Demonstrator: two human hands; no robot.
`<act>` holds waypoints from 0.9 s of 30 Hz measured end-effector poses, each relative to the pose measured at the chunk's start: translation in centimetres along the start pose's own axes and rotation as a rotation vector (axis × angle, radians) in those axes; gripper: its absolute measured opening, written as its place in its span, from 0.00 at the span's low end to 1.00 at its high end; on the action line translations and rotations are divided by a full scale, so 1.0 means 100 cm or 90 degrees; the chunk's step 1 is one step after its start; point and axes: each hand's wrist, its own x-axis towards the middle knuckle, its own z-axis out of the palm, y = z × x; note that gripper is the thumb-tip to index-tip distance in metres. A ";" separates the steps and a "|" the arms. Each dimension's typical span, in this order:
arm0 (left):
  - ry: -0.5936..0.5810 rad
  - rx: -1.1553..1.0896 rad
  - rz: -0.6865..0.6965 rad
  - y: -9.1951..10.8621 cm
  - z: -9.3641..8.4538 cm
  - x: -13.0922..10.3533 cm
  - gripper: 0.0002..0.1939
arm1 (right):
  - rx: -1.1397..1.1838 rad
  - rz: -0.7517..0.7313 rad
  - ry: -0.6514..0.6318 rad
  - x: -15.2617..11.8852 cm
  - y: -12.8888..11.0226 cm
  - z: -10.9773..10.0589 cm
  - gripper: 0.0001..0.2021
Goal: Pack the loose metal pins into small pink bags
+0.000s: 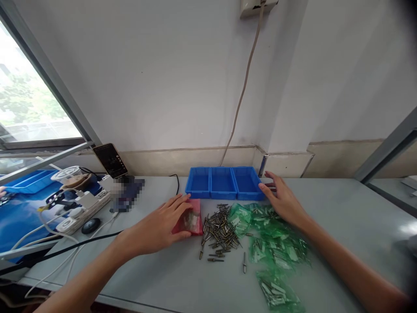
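My left hand [169, 219] is open, its stretched fingers lying over the left part of a red plastic bag [194, 217] with small contents I cannot make out. My right hand [282, 198] is open too, thumb and fingers apart at the right end of three joined blue bins [223, 183]; whether it touches them is unclear. Between the hands lies a loose pile of metal rivets [221, 228], with one rivet [244, 263] apart at the front. Several green plastic bags [278, 248] with silvery pieces inside lie below and in front of my right hand.
A power strip [86, 211] with plugs and cables, a black mouse [91, 225] and a propped-up phone [110, 160] stand at the left. A black cable [97, 238] crosses towards my left forearm. The wall rises behind the bins; a metal post [384, 148] stands at right.
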 end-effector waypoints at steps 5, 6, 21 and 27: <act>0.024 0.060 0.017 0.006 0.004 -0.002 0.19 | -0.009 0.005 0.007 0.001 -0.001 -0.001 0.34; 0.031 0.077 0.016 0.005 0.006 -0.002 0.18 | -0.014 0.005 0.013 0.001 -0.002 -0.002 0.34; 0.112 -0.441 0.027 0.024 0.013 0.064 0.16 | 0.257 -0.115 -0.204 -0.043 -0.135 0.007 0.12; 0.184 -0.549 0.015 0.022 0.036 0.075 0.24 | 0.346 -0.028 -0.277 -0.040 -0.130 0.018 0.14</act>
